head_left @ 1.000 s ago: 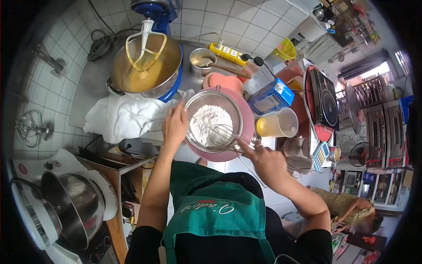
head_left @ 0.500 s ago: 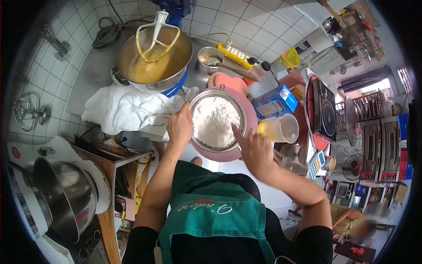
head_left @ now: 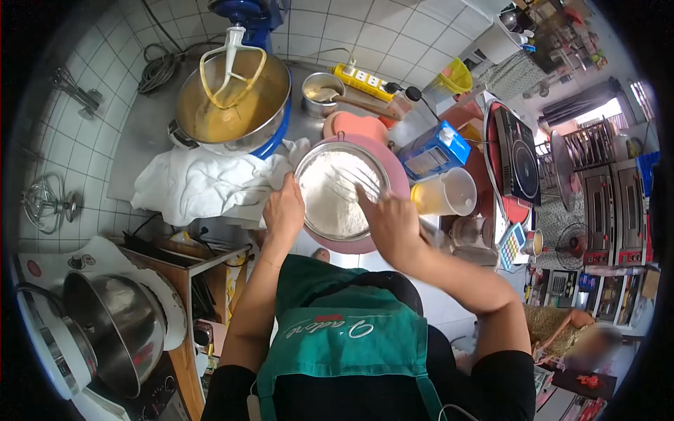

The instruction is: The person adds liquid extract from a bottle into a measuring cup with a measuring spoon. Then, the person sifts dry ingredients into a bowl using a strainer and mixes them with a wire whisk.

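The person's left hand (head_left: 283,212) is gripping the left edge of a round, fine-mesh metal sieve (head_left: 342,145), though how far its fingers are reaching beneath the rim cannot be told. The right hand (head_left: 395,228), slightly blurred, is closing around a wire balloon whisk (head_left: 347,177) whose grip end the hand is mostly hiding. The whisk's wires are dipping into a loose heap of fine white powder (head_left: 324,200), which is lying inside the sieve. The sieve itself is sitting over a wide pink bowl (head_left: 399,175) in front of the person's green apron (head_left: 351,326) — the bowl's rim is showing all along the right side.

To the left, a crumpled white cloth (head_left: 200,184) is lying just beside the left hand. Beyond it, a shiny metal mixing bowl (head_left: 281,116) is holding yellowish-brown batter (head_left: 235,123), and a white paddle beater (head_left: 233,59) smeared with batter is hanging above. On the right, a translucent plastic jug (head_left: 460,193) with yellow contents is standing near the right hand — and a blue rectangular carton (head_left: 434,151) is standing just beyond it.
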A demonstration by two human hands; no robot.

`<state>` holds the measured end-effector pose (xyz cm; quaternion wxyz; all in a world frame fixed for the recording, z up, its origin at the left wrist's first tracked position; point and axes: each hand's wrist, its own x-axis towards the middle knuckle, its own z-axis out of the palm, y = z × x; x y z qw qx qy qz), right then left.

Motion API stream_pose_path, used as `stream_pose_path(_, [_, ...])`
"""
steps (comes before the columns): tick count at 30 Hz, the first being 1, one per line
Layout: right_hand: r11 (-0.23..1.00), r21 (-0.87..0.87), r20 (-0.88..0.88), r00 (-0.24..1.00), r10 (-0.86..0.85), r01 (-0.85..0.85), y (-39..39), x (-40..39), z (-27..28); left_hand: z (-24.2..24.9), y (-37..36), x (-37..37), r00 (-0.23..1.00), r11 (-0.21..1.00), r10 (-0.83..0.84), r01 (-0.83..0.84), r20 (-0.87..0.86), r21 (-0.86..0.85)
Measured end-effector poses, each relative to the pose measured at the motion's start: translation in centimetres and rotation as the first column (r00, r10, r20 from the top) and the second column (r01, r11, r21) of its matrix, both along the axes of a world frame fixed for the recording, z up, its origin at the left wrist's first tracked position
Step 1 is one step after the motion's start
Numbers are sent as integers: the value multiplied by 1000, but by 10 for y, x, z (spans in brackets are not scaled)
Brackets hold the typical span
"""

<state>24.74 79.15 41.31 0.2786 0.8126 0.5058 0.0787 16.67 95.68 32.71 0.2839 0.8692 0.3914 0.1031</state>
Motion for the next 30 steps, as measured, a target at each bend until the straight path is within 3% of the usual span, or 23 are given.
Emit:
stream_pose_path(1, [997, -69, 255, 965, 52, -35, -14, -20, -3, 1, 0, 0, 997, 1000, -3, 3, -72, 4])
stream_pose_path(3, [950, -279, 15, 990, -142, 140, 5, -51, 21, -3, 0, -3, 997, 999, -47, 47, -54, 6])
stream_pose_path(4, [989, -129, 10, 997, 74, -72, -3, -46, 14, -6, -2, -6, 996, 997, -76, 76, -43, 4])
stream_pose_path(5, [998, -45, -80, 996, 42, -45, 6, -30, 6, -8, -3, -8, 995, 995, -96, 96, -10, -8])
stream_pose_path(7, [989, -50, -151, 978, -144, 138, 15, 1, 11, -10, -1, -14, 991, 992, -119, 121, 63, -22])
stream_pose_path(8, [1000, 5, 115, 993, -9, 8, 7, -13, 19, -11, 0, -14, 992, 994, -104, 106, 68, -29])
stream_pose_path(9, [935, -163, -18, 947, -321, 314, 13, -34, 22, -12, -2, -15, 993, 995, -91, 94, 68, -40])
stream_pose_path(11, [989, -147, -78, 997, -12, 1, 2, -44, 19, -18, -9, -22, 995, 993, -82, 86, 50, -82])
stream_pose_path(12, [991, 20, -66, 989, 131, -130, 0, -28, -9, -22, -6, -23, 996, 991, -75, 78, 39, -108])
stream_pose_path(13, [999, 3, -158, 987, 34, -34, 6, -11, -3, -25, -8, -23, 997, 988, -69, 72, 27, -135])
stream_pose_path(14, [998, -21, -245, 967, -64, 61, 14, 8, 11, 4, -11, -22, 998, 937, -38, 54, 53, -346])
stream_pose_path(15, [988, -47, -318, 935, -157, 150, 15, 17, 18, 0, -10, -23, 991, 934, -57, 95, 120, -345])
stream_pose_path(17, [934, -149, -26, 943, -332, 325, 8, -27, 5, 3, -15, -22, 989, 945, -86, 119, 120, -304])
stream_pose_path(19, [982, -182, -199, 976, -84, 47, 8, -35, 15, -5, -16, -22, 986, 970, -115, 138, 124, -201])
stream_pose_path(20, [999, 27, -206, 978, 38, -34, 14, -18, 10, -8, -17, -23, 984, 978, -128, 146, 125, -147])
stream_pose_path(21, [996, 1, -299, 950, -85, 90, 17, 1, 13, -7, -18, -23, 987, 961, -109, 135, 120, -243])
stream_pose_path(23, [988, -49, -536, 831, -151, 148, 14, 42, 23, 1, -16, -23, 992, 901, -67, 105, 106, -422])
stream_pose_path(26, [981, 177, -482, 876, 20, 75, -20, 54, -23, -3, -18, -24, 981, 889, -48, 128, 188, -441])
stream_pose_path(30, [944, 318, -350, 936, 32, 87, -34, 42, -46, 4, -23, -22, 977, 859, -25, 130, 214, -496])
